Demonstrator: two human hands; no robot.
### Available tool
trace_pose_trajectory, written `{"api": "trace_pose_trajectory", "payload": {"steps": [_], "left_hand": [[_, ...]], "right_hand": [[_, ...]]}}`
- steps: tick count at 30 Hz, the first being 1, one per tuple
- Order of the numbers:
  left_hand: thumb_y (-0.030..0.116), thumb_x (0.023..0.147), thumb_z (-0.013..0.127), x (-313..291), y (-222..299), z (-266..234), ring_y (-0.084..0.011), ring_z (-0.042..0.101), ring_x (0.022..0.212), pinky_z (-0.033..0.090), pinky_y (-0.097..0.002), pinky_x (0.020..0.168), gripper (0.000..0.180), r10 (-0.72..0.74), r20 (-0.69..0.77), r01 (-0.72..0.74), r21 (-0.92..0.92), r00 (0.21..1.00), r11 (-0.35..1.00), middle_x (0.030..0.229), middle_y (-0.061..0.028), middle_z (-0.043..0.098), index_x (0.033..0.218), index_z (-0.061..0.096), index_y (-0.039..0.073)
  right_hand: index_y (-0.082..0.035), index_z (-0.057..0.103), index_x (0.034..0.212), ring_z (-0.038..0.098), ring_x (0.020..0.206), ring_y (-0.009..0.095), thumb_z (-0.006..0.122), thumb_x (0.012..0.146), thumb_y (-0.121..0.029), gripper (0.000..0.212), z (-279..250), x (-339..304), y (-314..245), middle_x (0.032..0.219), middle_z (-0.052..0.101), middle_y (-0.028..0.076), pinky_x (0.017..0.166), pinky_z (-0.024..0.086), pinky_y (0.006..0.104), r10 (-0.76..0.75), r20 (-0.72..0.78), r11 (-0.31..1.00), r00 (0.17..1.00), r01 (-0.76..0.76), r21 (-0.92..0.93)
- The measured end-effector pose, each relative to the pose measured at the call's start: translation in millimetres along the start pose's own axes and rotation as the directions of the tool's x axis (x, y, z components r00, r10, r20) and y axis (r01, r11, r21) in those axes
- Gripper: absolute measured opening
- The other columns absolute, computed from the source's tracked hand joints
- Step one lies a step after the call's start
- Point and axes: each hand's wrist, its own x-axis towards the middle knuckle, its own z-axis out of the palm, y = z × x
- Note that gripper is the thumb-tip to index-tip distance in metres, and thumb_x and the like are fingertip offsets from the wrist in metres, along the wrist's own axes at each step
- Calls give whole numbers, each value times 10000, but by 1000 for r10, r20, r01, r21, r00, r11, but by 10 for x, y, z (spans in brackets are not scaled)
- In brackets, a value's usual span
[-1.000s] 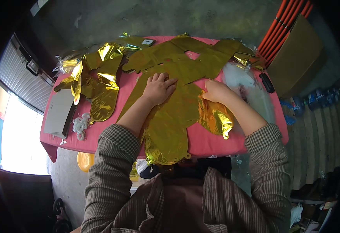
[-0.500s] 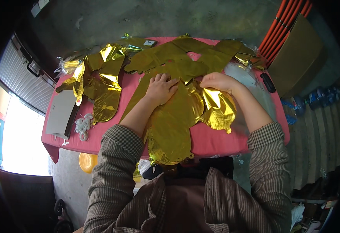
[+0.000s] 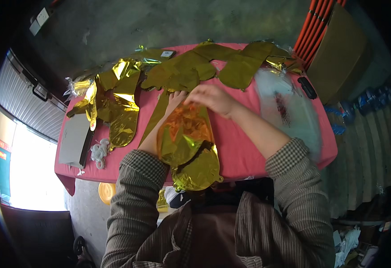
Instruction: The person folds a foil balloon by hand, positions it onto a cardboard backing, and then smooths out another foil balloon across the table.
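A flat gold foil balloon (image 3: 198, 172) lies lengthwise before me on the pink-covered table. My left hand (image 3: 175, 102) rests on its upper part, fingers lying flat and partly hidden by the right hand and the foil. Just right of it, my right hand (image 3: 213, 100) is closed in a pinch on the edge of a folded-over flap (image 3: 184, 134) of the balloon. Reddish reflections show on that flap, which covers the balloon's middle and touches my left forearm. More flat gold foil balloons (image 3: 177, 71) lie beyond my hands, several overlapping.
On the left are crumpled gold balloons (image 3: 124, 109), a grey-white box (image 3: 74, 140) and white ring-shaped rolls (image 3: 99, 152). Clear plastic bags (image 3: 289, 109) and a black object (image 3: 307, 88) lie on the right of the pink tablecloth (image 3: 242, 143). Blue water bottles (image 3: 369, 100) stand beyond the table.
My right hand has moved left, carrying the balloon's right-hand flap over onto its middle. The pink cloth formerly under that flap now shows. My left hand has stayed nearly in place.
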Motion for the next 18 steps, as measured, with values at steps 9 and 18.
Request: {"api": "trace_pose_trajectory", "payload": {"steps": [9,18], "left_hand": [[193,820,495,-299,-1081,326,-127,476,940,395,-283,711,462,244,-721,301,537,649,788,1061,70,467,1272,465,285],[243,806,515,-354,-1071,285,-164,517,896,430,-324,705,259,176,-671,366,582,720,726,971,53,515,1057,573,270]], "right_hand": [[19,380,1319,282,1330,301,511,893,-189,492,426,-276,237,1409,318,196,1073,272,370,-143,96,549,985,160,-820],[0,157,1417,88,1392,279,344,937,-436,674,701,-314,206,1488,130,175,1125,66,413,104,203,337,974,158,-928]]}}
